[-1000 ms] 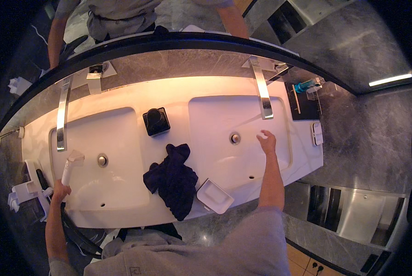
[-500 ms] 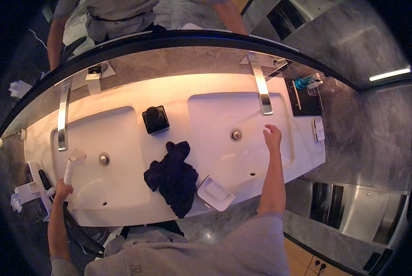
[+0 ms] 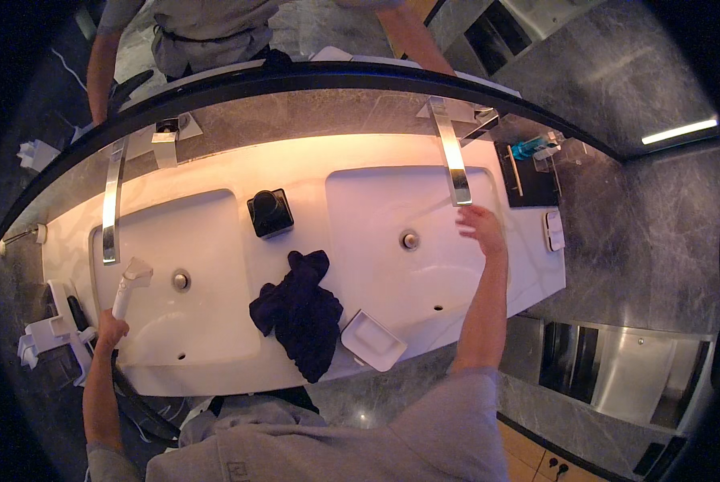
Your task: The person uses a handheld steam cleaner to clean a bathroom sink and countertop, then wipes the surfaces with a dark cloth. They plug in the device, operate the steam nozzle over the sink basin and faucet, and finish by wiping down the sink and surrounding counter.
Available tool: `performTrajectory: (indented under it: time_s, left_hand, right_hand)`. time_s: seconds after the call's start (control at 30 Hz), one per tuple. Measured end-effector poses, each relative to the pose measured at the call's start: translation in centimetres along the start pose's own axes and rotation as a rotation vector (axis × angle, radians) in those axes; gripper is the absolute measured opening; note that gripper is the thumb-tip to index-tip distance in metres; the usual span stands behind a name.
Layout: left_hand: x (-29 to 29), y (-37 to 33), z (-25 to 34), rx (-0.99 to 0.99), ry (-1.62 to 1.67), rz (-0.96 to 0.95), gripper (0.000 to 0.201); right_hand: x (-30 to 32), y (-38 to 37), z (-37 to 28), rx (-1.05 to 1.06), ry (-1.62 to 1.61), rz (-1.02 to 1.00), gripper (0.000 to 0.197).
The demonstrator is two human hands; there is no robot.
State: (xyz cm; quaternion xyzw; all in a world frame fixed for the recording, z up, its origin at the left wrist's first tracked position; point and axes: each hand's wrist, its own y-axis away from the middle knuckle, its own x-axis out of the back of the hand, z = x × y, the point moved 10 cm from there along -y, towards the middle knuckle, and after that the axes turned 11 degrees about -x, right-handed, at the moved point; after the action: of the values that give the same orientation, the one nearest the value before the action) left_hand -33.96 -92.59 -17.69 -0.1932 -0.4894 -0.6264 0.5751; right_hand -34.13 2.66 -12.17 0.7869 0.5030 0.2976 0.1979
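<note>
The white counter (image 3: 283,175) has a right sink (image 3: 368,209) and a left sink (image 3: 207,241), each with a metal plug (image 3: 409,240). The right hand (image 3: 483,227) bends, fingers loosely apart, by the tap (image 3: 452,157). The left hand's (image 3: 112,329) fingers hold a white wand (image 3: 122,299) over the left sink.

Pretty clearly a bathroom, guys: two white basins (image 3: 215,313) sunk in one pale countertop (image 3: 295,157), chrome faucets (image 3: 451,157) over them, a wide mirror (image 3: 320,28) (black-edged, kinda fancy) and grey marbled walls (image 3: 617,233).
</note>
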Motion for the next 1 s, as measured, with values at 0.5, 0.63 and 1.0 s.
performTrajectory:
  time_s: [0.5, 0.63, 1.0]
  left_hand:
    - [-0.4, -0.9, 1.1, 0.043, -0.064, 0.004, 0.015]
    - [0.1, -0.6, 1.4, -0.022, -0.086, 0.016, 0.014]
    - [0.5, -0.3, -2.5, 0.045, -0.196, 0.018, 0.022]
  right_hand:
    - [5.9, -2.4, 5.9, 0.169, -0.177, 0.274, 0.026]
    - [5.4, -1.4, 3.3, 0.058, 0.071, 0.420, 0.025]
    - [4.7, -0.9, 1.5, 0.229, 0.496, 0.659, 0.030]
